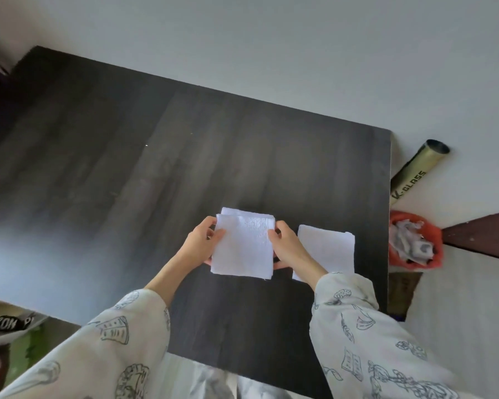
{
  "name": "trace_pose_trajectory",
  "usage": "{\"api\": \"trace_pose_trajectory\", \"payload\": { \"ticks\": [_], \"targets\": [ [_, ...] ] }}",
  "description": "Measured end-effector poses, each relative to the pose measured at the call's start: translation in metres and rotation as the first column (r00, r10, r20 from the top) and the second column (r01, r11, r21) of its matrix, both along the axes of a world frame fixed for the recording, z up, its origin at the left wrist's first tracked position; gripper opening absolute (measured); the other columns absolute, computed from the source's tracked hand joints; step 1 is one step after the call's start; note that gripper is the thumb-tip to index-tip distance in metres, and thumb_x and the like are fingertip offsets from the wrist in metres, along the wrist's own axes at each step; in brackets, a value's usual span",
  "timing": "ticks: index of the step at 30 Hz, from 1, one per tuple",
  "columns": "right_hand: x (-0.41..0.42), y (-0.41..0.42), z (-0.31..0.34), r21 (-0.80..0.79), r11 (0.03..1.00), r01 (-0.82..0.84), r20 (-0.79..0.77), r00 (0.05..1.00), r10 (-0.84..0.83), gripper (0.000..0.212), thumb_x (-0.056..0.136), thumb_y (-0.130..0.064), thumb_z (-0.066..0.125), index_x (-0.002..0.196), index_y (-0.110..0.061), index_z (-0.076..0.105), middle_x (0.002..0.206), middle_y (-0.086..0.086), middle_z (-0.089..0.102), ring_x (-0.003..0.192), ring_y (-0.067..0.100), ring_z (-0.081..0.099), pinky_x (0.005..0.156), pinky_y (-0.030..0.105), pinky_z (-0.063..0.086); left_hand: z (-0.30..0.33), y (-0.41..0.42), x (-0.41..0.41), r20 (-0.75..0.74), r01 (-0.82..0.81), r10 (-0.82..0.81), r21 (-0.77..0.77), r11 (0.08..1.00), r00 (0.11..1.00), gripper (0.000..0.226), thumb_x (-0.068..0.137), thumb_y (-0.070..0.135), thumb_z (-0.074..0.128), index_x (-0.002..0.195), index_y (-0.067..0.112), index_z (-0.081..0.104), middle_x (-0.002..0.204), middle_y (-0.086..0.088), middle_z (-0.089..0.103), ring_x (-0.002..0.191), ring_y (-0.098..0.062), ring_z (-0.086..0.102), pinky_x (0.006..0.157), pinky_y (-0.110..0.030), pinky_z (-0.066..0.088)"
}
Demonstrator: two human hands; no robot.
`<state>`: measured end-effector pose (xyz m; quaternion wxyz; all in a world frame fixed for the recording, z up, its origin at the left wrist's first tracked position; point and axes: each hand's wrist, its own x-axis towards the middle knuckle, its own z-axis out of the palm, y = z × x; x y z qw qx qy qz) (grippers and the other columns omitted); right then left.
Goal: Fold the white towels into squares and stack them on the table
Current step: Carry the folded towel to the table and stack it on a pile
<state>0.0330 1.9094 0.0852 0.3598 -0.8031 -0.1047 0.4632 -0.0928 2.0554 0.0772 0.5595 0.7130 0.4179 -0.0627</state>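
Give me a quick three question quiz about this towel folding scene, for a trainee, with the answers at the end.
1. True or false: both hands grip the folded towel between them.
2. Where does the second folded towel lie relative to the held one? A) on the person's right B) on the person's left C) underneath it
3. What stands off the table's right edge, holding crumpled white material?

Key:
1. True: the left hand and right hand hold opposite edges.
2. A.
3. An orange bag.
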Motion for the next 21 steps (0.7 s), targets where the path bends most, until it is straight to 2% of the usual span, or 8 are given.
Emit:
{"api": "trace_pose_trajectory", "payload": {
  "ticks": [5, 10, 15, 21],
  "targets": [
    [0.009, 0.014, -0.022, -0.050, 0.998, 0.049, 0.050, 0.998, -0.046, 0.023, 0.100, -0.025, 0.033, 0.120, -0.017, 0.039, 0.107, 0.002, 0.051, 0.096, 0.021, 0.057, 0.069, 0.036, 0.057, -0.020, 0.016, 0.018, -0.042, 0.046, -0.043, 0.061, 0.997, 0.998, 0.016, 0.095, 0.024, 0.046, 0.109, 0.017, 0.050, 0.090, -0.007, 0.057, 0.075, -0.023, 0.061, 0.057, -0.035, 0.056],
    [0.009, 0.017, -0.036, -0.097, 0.993, 0.069, 0.111, 0.992, -0.058, 0.018, 0.099, -0.024, 0.035, 0.114, -0.015, 0.041, 0.104, 0.007, 0.056, 0.094, 0.025, 0.060, 0.072, 0.042, 0.058, -0.035, 0.023, 0.026, -0.114, 0.111, -0.098, 0.112, 0.988, 0.989, 0.023, 0.095, 0.029, 0.046, 0.115, 0.018, 0.048, 0.089, -0.006, 0.057, 0.083, -0.027, 0.058, 0.067, -0.036, 0.052],
    [0.011, 0.017, -0.043, -0.133, 0.987, 0.091, 0.189, 0.980, -0.064, 0.008, 0.099, -0.025, 0.038, 0.105, -0.020, 0.039, 0.097, 0.002, 0.054, 0.091, 0.022, 0.059, 0.074, 0.044, 0.058, -0.039, 0.022, 0.028, -0.143, 0.147, -0.130, 0.118, 0.982, 0.981, 0.030, 0.095, 0.031, 0.045, 0.122, 0.016, 0.044, 0.088, -0.005, 0.056, 0.083, -0.027, 0.059, 0.071, -0.039, 0.052],
    [0.009, 0.017, -0.043, -0.147, 0.983, 0.107, 0.192, 0.978, -0.077, 0.014, 0.096, -0.026, 0.044, 0.103, -0.015, 0.041, 0.094, 0.004, 0.056, 0.089, 0.023, 0.061, 0.072, 0.044, 0.058, -0.035, 0.022, 0.027, -0.174, 0.126, -0.108, 0.097, 0.987, 0.979, 0.032, 0.095, 0.028, 0.046, 0.122, 0.014, 0.037, 0.090, 0.001, 0.051, 0.080, -0.022, 0.059, 0.071, -0.038, 0.056]
  ]
}}
